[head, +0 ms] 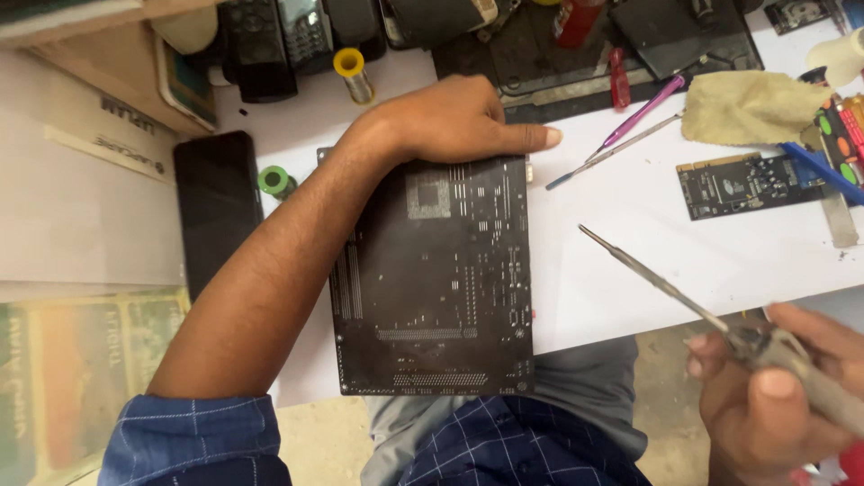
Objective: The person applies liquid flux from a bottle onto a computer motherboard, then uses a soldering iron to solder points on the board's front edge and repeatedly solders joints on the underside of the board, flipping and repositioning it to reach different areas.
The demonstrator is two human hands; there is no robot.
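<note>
Right hand [778, 396] nearest, low and right of board [436, 279], off the table [621, 270] edge; clenched round handle of soldering iron [666, 288], thumb on top. Iron shaft slanted up-left, tip over bare table right of board, not touching board. Board dark, solder side up, flat on white table, near edge overhanging table toward lap. Left forearm crossing board's left side diagonally from blue checked sleeve [193, 432]. Left hand [450, 121] at board's far edge, palm down, fingers curled over that edge, index finger stretched rightward along it; gripping or merely pressing, cannot tell. Left of board: black phone [216, 211] flat on table, green solder spool [274, 180] just beside board's far-left corner. Right of board, well apart: small green card [742, 184]. Between card and board's far-right corner: purple tool [643, 112] and thin metal probe [612, 151], both slanted. Beyond card: yellow cloth [751, 106]. Beyond board: yellow-capped spool [351, 72], black desk phone [274, 40], dark mat [576, 76] with red tool [619, 79].
</note>
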